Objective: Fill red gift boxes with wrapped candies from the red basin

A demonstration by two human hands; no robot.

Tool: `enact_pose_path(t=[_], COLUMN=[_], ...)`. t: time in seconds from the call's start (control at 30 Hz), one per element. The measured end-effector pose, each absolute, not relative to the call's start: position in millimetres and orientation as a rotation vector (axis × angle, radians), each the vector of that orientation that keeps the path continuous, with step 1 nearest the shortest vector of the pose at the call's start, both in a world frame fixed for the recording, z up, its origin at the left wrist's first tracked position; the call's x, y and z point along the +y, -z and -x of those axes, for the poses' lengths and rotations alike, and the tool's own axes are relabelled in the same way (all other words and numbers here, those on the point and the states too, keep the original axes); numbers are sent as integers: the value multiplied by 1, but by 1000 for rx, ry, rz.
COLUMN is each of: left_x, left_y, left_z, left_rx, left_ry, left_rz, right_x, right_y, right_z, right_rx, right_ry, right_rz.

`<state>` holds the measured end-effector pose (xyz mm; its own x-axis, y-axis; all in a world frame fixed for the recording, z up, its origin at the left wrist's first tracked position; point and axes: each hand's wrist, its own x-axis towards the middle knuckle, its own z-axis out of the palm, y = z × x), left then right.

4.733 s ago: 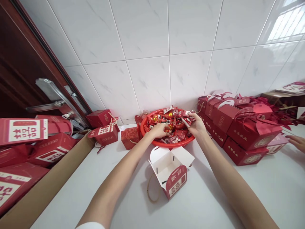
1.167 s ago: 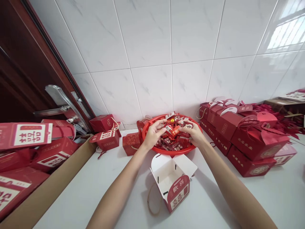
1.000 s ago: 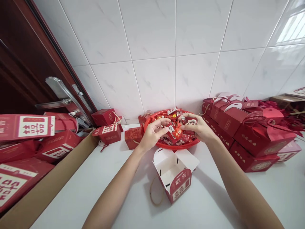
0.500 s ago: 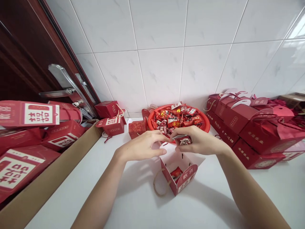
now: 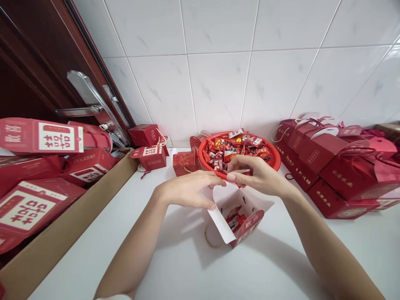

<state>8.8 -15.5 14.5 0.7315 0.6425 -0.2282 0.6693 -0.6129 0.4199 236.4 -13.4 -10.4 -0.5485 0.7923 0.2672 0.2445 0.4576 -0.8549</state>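
Observation:
A small red gift box (image 5: pixel 251 225) stands on the white table with its top flaps up. Wrapped candies (image 5: pixel 236 221) lie inside it. My left hand (image 5: pixel 190 189) is at the box's left side, fingers stretched and apart, its thumb touching the white inner face of a flap (image 5: pixel 222 225). Over the far side of the box, my right hand (image 5: pixel 258 175) is closed with thumb and fingers curled near each other. A narrow dark red patch shows between them; what it is I cannot make out. Just behind the hands sits a red plastic basket (image 5: pixel 275 160) of wrapped candies (image 5: pixel 231 150).
Red gift boxes (image 5: pixel 331 166) are stacked on the right. More fill a cardboard carton (image 5: pixel 93 204) on the left. Two small boxes (image 5: pixel 150 156) and a patterned red box (image 5: pixel 184 162) stand by the tiled wall (image 5: pixel 218 91). A door handle (image 5: pixel 78 111) is at upper left.
The candy packet seen in my right hand is no longer plainly visible there. More candies show inside the box. The left flap has folded outward at my left thumb. The view shifted slightly.

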Motion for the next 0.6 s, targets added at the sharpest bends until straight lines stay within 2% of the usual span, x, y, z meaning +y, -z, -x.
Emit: enact_pose_path(t=[0.17, 0.33, 0.6], left_x=[-16, -13, -17], left_y=[-12, -8, -9], left_z=[-7, -5, -6], left_rx=[1050, 999, 970], left_ry=[105, 115, 170], left_rz=[-2440, -2444, -2466], right_x=[-17, -23, -32], right_y=[5, 5, 3], right_z=[-240, -242, -243], right_rx=[-1760, -1871, -2241], right_ry=[-1085, -1245, -942], right_rz=[907, 965, 1055])
